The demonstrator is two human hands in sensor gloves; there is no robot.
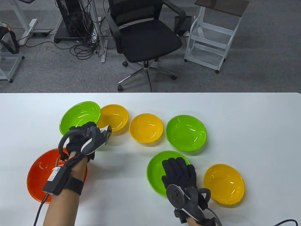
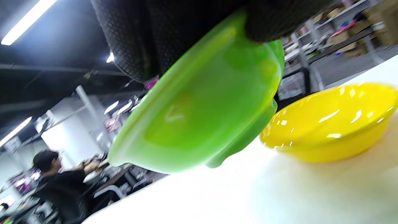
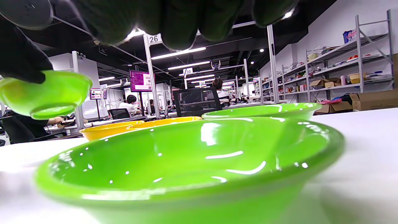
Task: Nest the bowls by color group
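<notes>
Right hand lies flat, fingers spread, over the near green bowl on the white counter. Orange bowl sits near-left; left hand grips the far-left green bowl, tilted off the counter.

Seven glossy plastic bowls in three colours sit on a plain white table. Three are lime green: one at far left, one at right centre and one nearest the camera. Three are amber yellow: one beside the far-left green bowl, one in the middle and one at near right. A single orange-red bowl lies at near left. Both hands, left and right, wear black textured gloves, each carrying a dark grey tracker; the left one shows a white band. Beyond the table, grey carpet, a black office chair and a white trolley.
</notes>
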